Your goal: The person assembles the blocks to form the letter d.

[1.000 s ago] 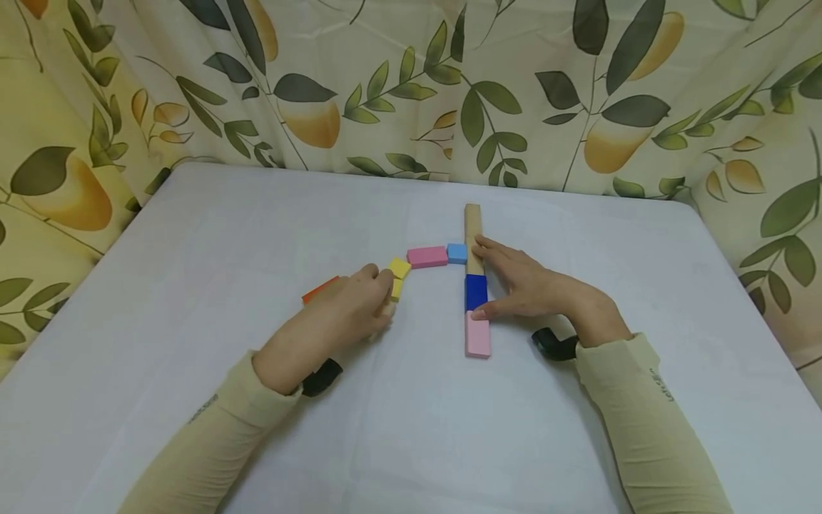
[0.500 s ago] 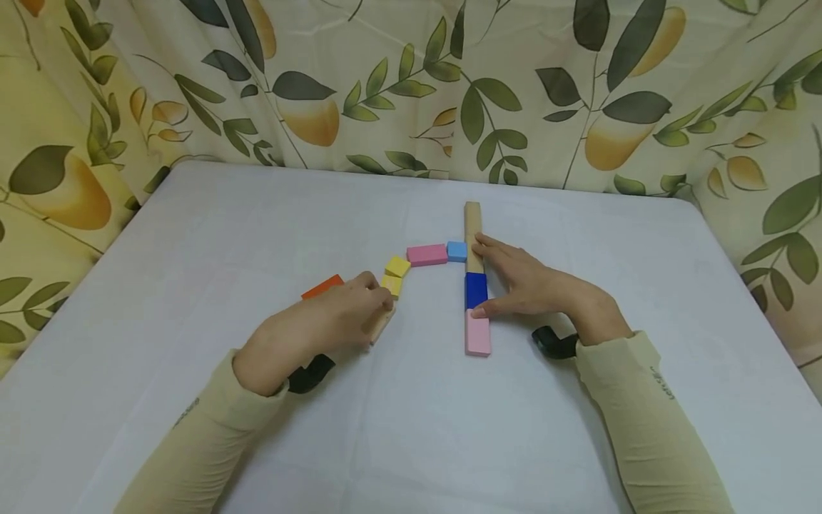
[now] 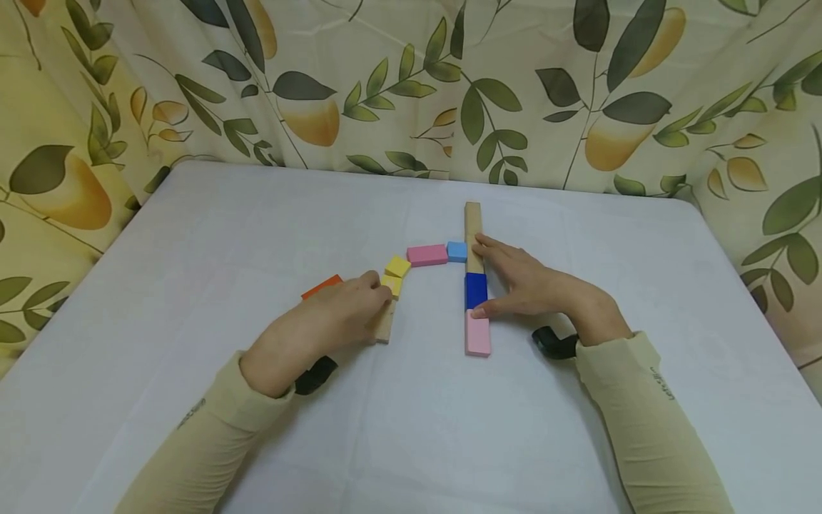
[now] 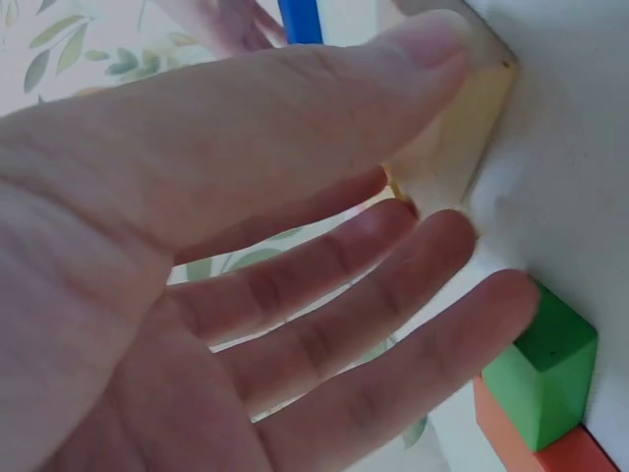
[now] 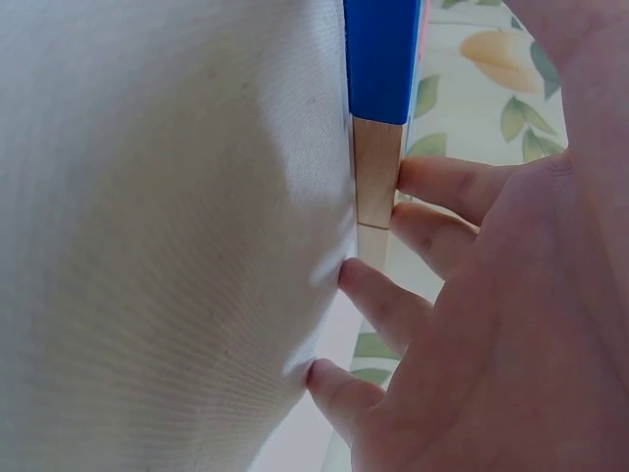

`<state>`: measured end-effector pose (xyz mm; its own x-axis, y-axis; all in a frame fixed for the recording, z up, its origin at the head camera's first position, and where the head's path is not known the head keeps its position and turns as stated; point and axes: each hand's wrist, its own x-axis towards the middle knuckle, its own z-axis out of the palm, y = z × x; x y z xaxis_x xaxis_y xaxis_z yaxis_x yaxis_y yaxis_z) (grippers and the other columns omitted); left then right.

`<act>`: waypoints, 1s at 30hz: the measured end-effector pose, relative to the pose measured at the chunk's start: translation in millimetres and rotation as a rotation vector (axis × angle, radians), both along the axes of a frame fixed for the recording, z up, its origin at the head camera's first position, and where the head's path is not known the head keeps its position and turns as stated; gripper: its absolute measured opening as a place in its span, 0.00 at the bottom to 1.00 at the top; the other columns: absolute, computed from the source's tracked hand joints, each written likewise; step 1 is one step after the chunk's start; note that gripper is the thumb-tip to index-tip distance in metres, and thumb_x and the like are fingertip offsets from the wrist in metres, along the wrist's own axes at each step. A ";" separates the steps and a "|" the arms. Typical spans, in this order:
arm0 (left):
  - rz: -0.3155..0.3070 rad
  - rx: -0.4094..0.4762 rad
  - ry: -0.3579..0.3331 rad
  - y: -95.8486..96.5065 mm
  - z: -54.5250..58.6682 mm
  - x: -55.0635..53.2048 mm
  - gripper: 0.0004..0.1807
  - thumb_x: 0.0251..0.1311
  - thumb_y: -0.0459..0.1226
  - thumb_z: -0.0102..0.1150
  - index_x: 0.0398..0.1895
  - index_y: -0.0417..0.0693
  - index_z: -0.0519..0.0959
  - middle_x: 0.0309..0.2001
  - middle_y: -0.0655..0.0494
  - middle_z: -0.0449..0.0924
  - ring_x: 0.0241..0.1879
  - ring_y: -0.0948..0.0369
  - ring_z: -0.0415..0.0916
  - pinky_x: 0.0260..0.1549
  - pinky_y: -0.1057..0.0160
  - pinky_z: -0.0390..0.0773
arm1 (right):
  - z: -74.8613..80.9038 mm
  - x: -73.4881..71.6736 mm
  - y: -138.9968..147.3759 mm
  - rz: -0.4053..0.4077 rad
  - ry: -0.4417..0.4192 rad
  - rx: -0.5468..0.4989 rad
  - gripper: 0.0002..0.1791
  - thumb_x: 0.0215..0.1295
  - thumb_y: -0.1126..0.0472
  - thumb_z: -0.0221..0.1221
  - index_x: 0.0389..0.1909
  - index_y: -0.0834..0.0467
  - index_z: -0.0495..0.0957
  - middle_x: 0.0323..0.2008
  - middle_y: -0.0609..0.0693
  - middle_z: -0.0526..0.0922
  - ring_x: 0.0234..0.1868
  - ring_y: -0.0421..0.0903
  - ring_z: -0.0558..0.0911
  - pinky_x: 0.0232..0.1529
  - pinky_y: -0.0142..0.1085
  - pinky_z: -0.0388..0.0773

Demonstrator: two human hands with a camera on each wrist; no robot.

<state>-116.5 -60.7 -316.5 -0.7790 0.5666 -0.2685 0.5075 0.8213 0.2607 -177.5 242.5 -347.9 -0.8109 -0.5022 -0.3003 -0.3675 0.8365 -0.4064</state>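
Note:
My left hand (image 3: 337, 310) pinches a plain wooden block (image 3: 385, 327) between thumb and fingers, seen closely in the left wrist view. The block's far end meets a yellow block (image 3: 391, 287), and another yellow block (image 3: 397, 266) sits just beyond it. From there a pink block (image 3: 427, 255) and a light blue block (image 3: 457, 251) lead to a straight row. That row has plain wood (image 3: 472, 218) at the far end, dark blue (image 3: 477, 291), then light pink (image 3: 477, 339). Spread along the row's right side, my right hand (image 3: 533, 285) touches it with relaxed fingers.
An orange block (image 3: 321, 287) lies left of my left hand, partly hidden by it. Against it in the left wrist view is a green block (image 4: 550, 383). A white cloth (image 3: 411, 442) covers the table, and a leaf-patterned curtain (image 3: 398, 43) hangs behind.
My left hand first drew back toward me, uncovering the near yellow block and the wooden block. The wooden block has since turned and shows more of its top. My right hand stays put.

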 end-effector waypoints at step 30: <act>-0.015 -0.040 0.127 0.8 0.4 -1.5 0.18 0.54 0.39 0.73 0.45 0.45 0.78 0.37 0.53 0.73 0.36 0.57 0.73 0.33 0.59 0.76 | 1.3 0.1 -0.2 0.004 -0.006 -0.014 0.62 0.53 0.32 0.67 0.78 0.58 0.47 0.81 0.54 0.38 0.79 0.63 0.43 0.74 0.65 0.44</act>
